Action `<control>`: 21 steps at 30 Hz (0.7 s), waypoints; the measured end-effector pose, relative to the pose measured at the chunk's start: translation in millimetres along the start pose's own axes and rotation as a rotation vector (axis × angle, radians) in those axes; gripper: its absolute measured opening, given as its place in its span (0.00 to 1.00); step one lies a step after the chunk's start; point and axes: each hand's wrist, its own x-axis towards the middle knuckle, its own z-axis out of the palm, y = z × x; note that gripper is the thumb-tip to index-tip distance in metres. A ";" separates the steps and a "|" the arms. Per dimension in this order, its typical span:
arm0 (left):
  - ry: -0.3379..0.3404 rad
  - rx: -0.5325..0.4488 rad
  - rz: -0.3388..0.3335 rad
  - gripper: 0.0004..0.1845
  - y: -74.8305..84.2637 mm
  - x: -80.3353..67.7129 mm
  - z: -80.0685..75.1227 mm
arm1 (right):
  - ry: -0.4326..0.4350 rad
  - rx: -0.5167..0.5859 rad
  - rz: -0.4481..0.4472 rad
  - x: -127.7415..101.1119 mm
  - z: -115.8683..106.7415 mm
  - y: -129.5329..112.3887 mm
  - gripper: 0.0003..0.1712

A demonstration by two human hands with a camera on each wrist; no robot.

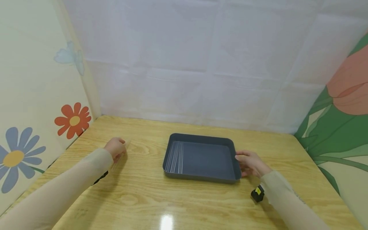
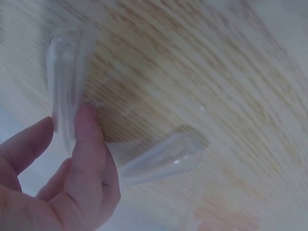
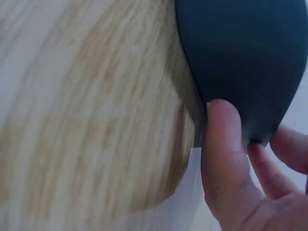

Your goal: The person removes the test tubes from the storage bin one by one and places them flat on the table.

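A dark grey tray [image 1: 233, 159] lies in the middle of a wooden table [image 1: 149, 198]. Several thin clear plastic sticks [image 1: 176, 156] lie side by side along the tray's left part. My left hand [image 1: 116, 148] is over the table left of the tray and pinches a clear plastic stick [image 2: 65, 86] between thumb and fingers. A second clear piece [image 2: 163, 159] shows beside the thumb, low over the wood. My right hand [image 1: 250, 164] holds the tray's right rim [image 3: 240, 72], with the thumb [image 3: 221, 159] on one side and the fingers on the other.
White sheeting closes off the back of the table. A flower-printed panel [image 1: 34, 127] stands on the left and a green and pink one [image 1: 342, 127] on the right. A small black device [image 1: 257, 193] is strapped at my right wrist.
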 end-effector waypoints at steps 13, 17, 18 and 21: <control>0.020 0.133 0.051 0.34 7.9 -5.7 -13.1 | 0.004 0.035 -0.004 1.7 1.2 1.3 0.29; 0.026 0.091 0.048 0.34 8.5 -10.7 -17.1 | -0.006 0.029 -0.011 1.2 -0.3 1.2 0.30; 0.028 0.079 0.046 0.34 8.1 -11.8 -17.8 | -0.008 0.024 -0.011 1.0 -0.6 1.3 0.30; 0.024 0.063 0.044 0.34 7.0 -14.5 -20.1 | -0.016 0.011 -0.015 0.4 -1.4 1.3 0.31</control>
